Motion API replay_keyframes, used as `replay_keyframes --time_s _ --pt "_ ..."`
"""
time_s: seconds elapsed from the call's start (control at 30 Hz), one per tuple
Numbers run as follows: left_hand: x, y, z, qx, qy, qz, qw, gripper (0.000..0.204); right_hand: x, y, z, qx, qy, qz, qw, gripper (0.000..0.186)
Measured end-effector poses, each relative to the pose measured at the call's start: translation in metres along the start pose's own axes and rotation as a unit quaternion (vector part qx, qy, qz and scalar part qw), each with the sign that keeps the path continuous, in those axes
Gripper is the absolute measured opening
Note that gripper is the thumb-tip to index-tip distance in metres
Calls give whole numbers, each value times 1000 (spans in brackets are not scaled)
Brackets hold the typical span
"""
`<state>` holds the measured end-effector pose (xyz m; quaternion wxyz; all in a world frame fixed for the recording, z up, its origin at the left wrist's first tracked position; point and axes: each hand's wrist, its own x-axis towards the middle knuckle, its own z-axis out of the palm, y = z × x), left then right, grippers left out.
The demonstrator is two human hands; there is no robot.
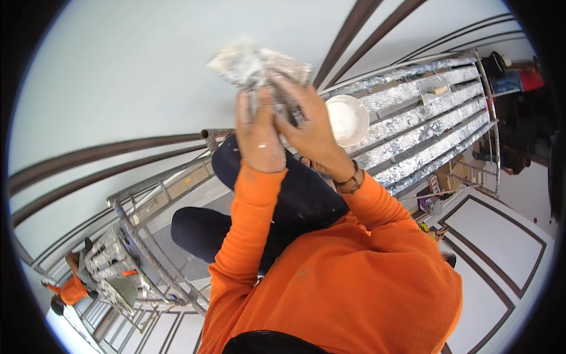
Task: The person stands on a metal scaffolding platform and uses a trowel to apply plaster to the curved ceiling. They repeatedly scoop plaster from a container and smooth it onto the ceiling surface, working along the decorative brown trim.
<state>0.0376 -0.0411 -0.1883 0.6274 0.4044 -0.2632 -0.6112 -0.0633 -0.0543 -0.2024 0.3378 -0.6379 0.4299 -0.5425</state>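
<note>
In front of the pale wall (147, 65), I hold a crumpled, white-stained rag (244, 66) in both hands; its edges are slightly blurred. My left hand (259, 135) is closed on its lower part, with a white smear on the skin near the wrist. Against its right side presses my right hand (315, 127), fingers bent over the cloth. Parts of the rag are hidden behind my fingers. Just right of my right hand stands a round white tub (348, 121) with white material inside.
The tub rests on paint-splattered scaffold planks (413, 127), where a small block (439, 90) also lies. Brown trim strips (348, 38) run along the wall. Metal scaffold rails (141, 236) stand at lower left, with a person in orange (73, 289) beyond. Other people appear at far right.
</note>
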Motion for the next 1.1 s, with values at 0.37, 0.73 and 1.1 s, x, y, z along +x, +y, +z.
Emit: replay_keyframes --time_s 0.37,0.73,1.1 --pt "-40 -81 40 74 -94 -157 980 51 -89 125 -173 -270 -206 300 891 61" --pt "39 80 -78 247 -46 114 961 51 -113 249 -287 -359 129 177 907 47" --pt "59 -255 -57 384 -291 -361 799 69 -62 414 -582 -357 339 347 799 91"
